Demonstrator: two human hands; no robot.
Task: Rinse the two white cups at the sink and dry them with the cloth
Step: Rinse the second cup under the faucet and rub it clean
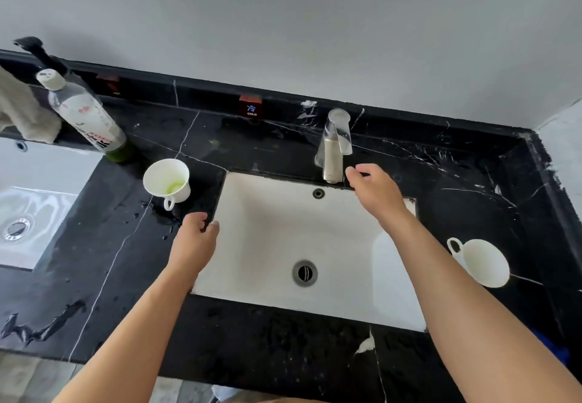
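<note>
Fig.: Left hand, fingers loosely curled, empty, at sink left rim. Right hand, relaxed, empty, beside faucet. Cups: left cup centre-left w/ green residue; right cup lower right. Cloth upper left.

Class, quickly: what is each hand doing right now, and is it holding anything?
Left hand: fingers loosely curled, holding nothing, at the sink edge.
Right hand: relaxed, holding nothing, beside the faucet.

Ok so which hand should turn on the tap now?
Right. The right hand hovers beside the tap, empty. The left hand is at the sink's left edge, nearer the cup with green residue.
</note>
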